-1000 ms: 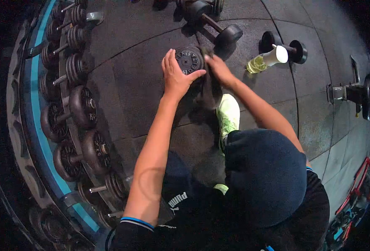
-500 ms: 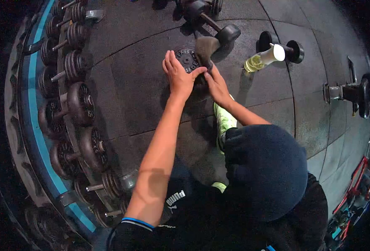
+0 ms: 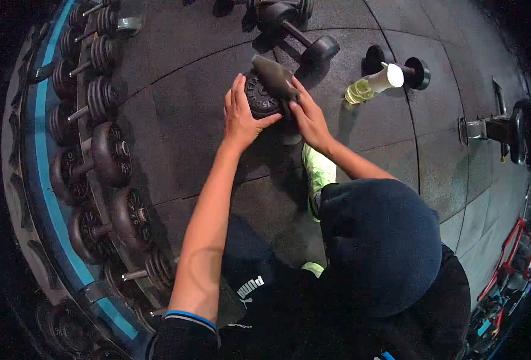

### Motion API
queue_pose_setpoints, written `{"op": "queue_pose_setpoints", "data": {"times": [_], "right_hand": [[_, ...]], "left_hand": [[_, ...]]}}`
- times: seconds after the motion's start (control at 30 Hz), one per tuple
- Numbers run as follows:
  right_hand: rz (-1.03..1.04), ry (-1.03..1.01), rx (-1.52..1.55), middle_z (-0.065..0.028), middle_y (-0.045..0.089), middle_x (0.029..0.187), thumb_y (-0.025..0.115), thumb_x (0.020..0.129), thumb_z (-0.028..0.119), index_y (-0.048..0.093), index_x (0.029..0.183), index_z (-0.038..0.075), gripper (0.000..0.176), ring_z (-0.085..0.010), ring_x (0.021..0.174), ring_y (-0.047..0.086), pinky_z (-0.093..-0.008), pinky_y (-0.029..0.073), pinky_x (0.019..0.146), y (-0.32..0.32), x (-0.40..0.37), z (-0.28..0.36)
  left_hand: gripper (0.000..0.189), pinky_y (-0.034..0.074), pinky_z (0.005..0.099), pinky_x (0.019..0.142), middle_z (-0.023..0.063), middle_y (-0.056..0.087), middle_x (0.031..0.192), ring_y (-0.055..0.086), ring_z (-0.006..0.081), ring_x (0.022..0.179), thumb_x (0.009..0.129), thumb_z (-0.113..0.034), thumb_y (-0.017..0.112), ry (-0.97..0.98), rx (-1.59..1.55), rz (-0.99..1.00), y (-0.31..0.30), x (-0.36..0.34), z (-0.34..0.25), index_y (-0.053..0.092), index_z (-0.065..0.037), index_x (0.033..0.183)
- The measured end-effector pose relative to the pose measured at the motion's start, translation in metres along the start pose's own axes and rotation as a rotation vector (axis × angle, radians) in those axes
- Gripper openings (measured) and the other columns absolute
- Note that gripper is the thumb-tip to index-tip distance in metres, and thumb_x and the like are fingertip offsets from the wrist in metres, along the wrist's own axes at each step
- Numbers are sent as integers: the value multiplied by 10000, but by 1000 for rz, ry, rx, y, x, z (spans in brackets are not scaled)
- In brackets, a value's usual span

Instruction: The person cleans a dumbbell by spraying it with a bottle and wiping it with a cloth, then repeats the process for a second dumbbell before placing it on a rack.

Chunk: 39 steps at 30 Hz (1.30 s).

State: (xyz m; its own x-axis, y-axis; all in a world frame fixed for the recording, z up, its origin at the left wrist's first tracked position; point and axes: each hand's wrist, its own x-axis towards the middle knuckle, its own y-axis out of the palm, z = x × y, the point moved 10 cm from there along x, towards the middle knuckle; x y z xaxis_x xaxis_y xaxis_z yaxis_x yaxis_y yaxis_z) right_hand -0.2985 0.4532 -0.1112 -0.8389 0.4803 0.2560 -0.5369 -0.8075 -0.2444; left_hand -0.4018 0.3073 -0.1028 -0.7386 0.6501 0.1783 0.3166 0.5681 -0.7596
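My left hand (image 3: 241,117) is wrapped around the left rim of a dark dumbbell (image 3: 262,103), thumb along its lower edge. Raised lettering shows on the round end plate facing up. In my right hand (image 3: 311,120) is a grey-brown cloth (image 3: 273,77), pressed against the plate's right side and flopping over its upper face. The rest of the dumbbell, under the hands and cloth, is mostly hidden.
A spray bottle (image 3: 367,89) of yellowish liquid stands at the right, beside a black dumbbell (image 3: 415,73). Another dumbbell (image 3: 321,49) lies beyond my hands. A loaded dumbbell rack (image 3: 42,180) runs along the left. My yellow-green shoe (image 3: 319,171) is close to my right wrist.
The cloth has swung left across the plate's upper face. My left hand has shifted slightly left and its thumb has moved down from the right thumb. The plate's lettering has turned.
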Motion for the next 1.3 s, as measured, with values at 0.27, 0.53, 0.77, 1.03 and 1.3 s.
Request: {"op": "queue_pose_setpoints", "data": {"times": [0.27, 0.53, 0.77, 1.03, 1.3], "right_hand": [[129, 289, 85, -109, 671, 1110, 678, 904, 52, 601, 1171, 11, 281, -176, 1122, 616, -311, 466, 991, -27, 10, 35], [227, 430, 527, -64, 581, 1271, 706, 884, 66, 636, 1139, 21, 268, -158, 1030, 601, -324, 509, 890, -42, 9, 40], [375, 221, 63, -54, 672, 950, 648, 962, 66, 633, 1047, -6, 112, -111, 853, 619, -256, 507, 757, -66, 15, 57], [-152, 42, 2, -33, 684, 999, 604, 1014, 118, 637, 1199, 28, 208, -92, 913, 612, -245, 491, 831, -84, 42, 46], [81, -119, -185, -282, 269, 1607, 556, 995, 220, 236, 1572, -24, 704, -464, 1506, 219, -454, 208, 1233, 28, -1, 16]], "left_hand": [[810, 239, 507, 1195, 202, 334, 1585, 268, 392, 1466, 873, -513, 733, -20, -178, 1, -25, 5, -41, 487, 40, 1411], [225, 491, 291, 780, 49, 618, 921, 592, 129, 858, 862, -80, 744, 76, -528, 79, -54, 18, -117, 579, -38, 1008], [314, 494, 331, 731, 98, 611, 891, 638, 210, 798, 831, -72, 771, 57, -599, 77, -50, -28, -139, 544, -33, 1043], [237, 484, 282, 708, 50, 647, 873, 585, 113, 769, 887, -154, 744, -193, -345, 195, -66, -27, -66, 691, -46, 1090], [408, 420, 468, 1064, 197, 567, 1371, 533, 406, 1242, 1022, -311, 522, 58, -47, -29, 0, 50, 3, 597, -44, 1321]]}}
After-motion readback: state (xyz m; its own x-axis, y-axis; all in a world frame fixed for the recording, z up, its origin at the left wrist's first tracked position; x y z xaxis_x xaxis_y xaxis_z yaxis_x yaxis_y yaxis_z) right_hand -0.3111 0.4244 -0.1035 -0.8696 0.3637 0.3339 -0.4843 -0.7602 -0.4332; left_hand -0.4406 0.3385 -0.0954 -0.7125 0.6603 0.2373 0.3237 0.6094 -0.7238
